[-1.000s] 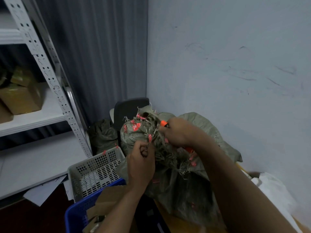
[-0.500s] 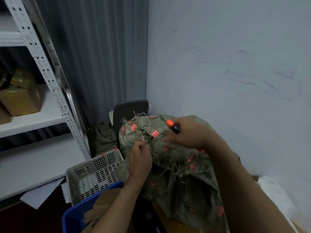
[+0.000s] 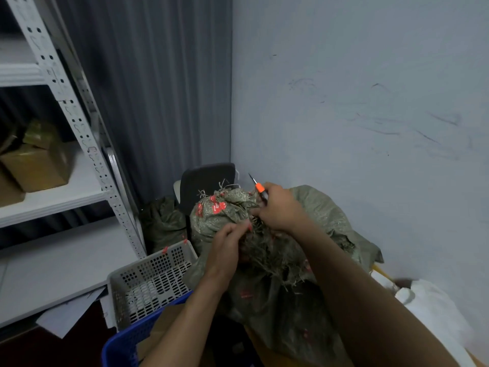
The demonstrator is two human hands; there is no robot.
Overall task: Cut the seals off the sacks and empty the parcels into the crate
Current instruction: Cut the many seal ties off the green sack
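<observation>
1. You are in a corner where a pale wall [image 3: 370, 102] meets a grey curtain [image 3: 164, 102].
2. Nearest you, at 7 o'clock, the rim of the blue crate [image 3: 124, 345] shows, with brown cardboard inside.
3. Just past it, at 6 o'clock, lies the green woven sack [image 3: 277, 300], its frayed mouth bunched at the centre.
4. Your left hand [image 3: 225, 250] pinches the frayed strands there, fingers curled.
5. Your right hand [image 3: 280, 207] is wrapped round an orange-collared knife [image 3: 260, 189], the blade pointing to 11 o'clock, clear of the fabric.
6. Red seals [image 3: 217, 206] cluster on the sack's top.
7. A grey perforated basket [image 3: 148, 282] sits at 8 o'clock, touching the sack.
8. Farther off stands a dark chair [image 3: 206, 178], and at 9 o'clock a white shelf rack [image 3: 53, 197] holds a cardboard box [image 3: 34, 165].
</observation>
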